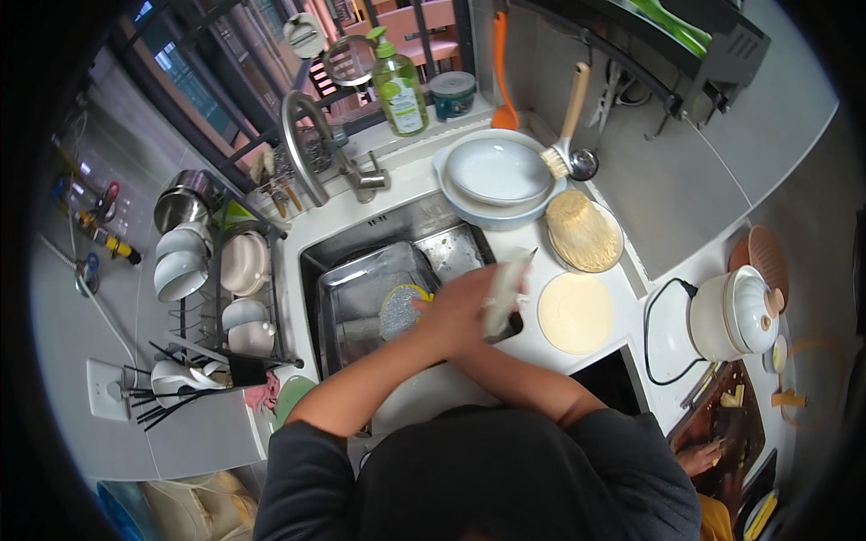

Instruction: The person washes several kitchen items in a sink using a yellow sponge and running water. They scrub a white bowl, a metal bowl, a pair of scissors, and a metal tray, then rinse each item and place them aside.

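My forearms cross over the sink (313, 338). My left hand (470, 294) is above the sink's right edge and grips a blurred whitish object (502, 291) with a dark pointed tip; its kind is unclear. My right hand is mostly hidden under the left wrist. A fingertip shows beside a grey scrubbing sponge with a yellow edge (404, 312), but which hand it belongs to and whether it grips the sponge are unclear. Beneath the sponge, a rectangular metal tray (338, 291) sits in the sink. A round cream-coloured disc (575, 313) lies on the counter at the right.
A faucet (301, 145) stands behind the sink, a dish rack (220, 270) at left. Stacked dishes (500, 170), a dish brush (574, 108) and a fibrous tan scrubber (583, 230) are behind right. A lidded pot (727, 318) is farther right. Another person's hand (697, 458) touches a cutting board (734, 433).
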`<state>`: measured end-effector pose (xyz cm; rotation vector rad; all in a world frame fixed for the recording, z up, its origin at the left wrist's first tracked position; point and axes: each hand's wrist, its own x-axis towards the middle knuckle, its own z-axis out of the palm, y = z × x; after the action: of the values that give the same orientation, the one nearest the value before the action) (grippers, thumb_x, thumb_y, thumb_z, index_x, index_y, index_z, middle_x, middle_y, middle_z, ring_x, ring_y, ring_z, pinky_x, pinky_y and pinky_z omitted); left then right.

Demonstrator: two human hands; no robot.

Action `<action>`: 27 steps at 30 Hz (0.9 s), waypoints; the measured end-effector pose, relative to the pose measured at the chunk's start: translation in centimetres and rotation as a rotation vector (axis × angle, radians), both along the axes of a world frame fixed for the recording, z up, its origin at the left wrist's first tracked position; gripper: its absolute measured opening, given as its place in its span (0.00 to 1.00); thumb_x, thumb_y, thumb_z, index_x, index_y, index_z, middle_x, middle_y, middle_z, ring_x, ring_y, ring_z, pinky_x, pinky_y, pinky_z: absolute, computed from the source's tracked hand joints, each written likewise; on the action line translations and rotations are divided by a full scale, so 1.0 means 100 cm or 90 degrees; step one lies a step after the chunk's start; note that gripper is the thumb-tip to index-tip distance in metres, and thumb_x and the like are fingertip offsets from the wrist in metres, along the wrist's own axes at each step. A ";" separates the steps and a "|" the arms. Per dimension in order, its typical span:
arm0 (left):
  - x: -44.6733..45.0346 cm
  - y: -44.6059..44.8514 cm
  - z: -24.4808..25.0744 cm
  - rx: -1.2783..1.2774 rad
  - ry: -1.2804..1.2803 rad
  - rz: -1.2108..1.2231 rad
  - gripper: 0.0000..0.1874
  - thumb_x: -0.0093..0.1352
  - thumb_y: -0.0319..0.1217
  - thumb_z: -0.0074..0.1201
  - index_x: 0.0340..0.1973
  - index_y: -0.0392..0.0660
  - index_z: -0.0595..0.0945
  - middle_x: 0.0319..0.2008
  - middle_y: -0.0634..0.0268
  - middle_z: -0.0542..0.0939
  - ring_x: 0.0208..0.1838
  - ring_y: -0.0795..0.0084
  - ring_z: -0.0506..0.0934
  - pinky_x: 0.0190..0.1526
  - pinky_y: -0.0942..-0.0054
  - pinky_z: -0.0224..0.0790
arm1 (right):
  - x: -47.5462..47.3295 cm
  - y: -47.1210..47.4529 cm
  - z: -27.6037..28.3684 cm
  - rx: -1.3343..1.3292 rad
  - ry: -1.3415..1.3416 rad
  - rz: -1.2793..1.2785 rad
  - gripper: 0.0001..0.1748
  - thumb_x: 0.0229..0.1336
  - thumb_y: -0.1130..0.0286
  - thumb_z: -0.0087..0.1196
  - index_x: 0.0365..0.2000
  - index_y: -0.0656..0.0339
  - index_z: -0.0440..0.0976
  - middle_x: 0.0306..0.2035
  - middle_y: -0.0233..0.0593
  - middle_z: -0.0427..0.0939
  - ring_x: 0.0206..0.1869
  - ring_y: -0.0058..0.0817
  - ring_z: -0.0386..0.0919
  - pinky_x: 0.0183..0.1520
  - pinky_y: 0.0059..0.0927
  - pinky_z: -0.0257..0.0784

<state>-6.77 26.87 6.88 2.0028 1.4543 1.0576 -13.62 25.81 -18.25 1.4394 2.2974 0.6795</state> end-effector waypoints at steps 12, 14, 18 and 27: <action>-0.098 -0.134 -0.082 0.192 -0.668 0.354 0.16 0.61 0.16 0.53 0.37 0.46 0.65 0.60 0.52 0.63 0.53 0.60 0.72 0.51 0.67 0.70 | 0.032 0.017 0.126 1.308 -1.131 0.282 0.23 0.62 0.58 0.32 0.50 0.59 0.66 0.52 0.44 0.68 0.56 0.42 0.66 0.57 0.51 0.60; -0.107 -0.149 -0.091 0.080 -0.526 0.326 0.17 0.58 0.11 0.49 0.37 0.45 0.69 0.63 0.53 0.59 0.60 0.62 0.66 0.54 0.68 0.66 | 0.011 0.025 0.109 1.349 -1.159 0.336 0.19 0.64 0.62 0.34 0.44 0.63 0.70 0.45 0.44 0.73 0.48 0.40 0.72 0.54 0.43 0.65; -0.101 -0.172 -0.064 -0.061 -0.736 0.247 0.16 0.56 0.13 0.46 0.39 0.40 0.72 0.62 0.53 0.61 0.62 0.61 0.65 0.56 0.69 0.63 | -0.013 0.018 0.080 1.374 -1.304 0.470 0.15 0.65 0.65 0.38 0.42 0.64 0.69 0.40 0.42 0.75 0.44 0.37 0.74 0.51 0.37 0.69; -0.097 -0.161 -0.092 -0.065 -0.967 0.540 0.17 0.72 0.44 0.38 0.28 0.45 0.69 0.30 0.64 0.74 0.33 0.70 0.75 0.32 0.71 0.70 | -0.059 0.013 0.045 1.174 -1.854 0.534 0.21 0.66 0.57 0.37 0.44 0.67 0.68 0.38 0.43 0.75 0.38 0.36 0.76 0.42 0.40 0.73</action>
<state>-16.45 10.73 -2.35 0.0127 1.2166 2.0132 -19.54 27.16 -13.70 1.5536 1.2069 -3.1996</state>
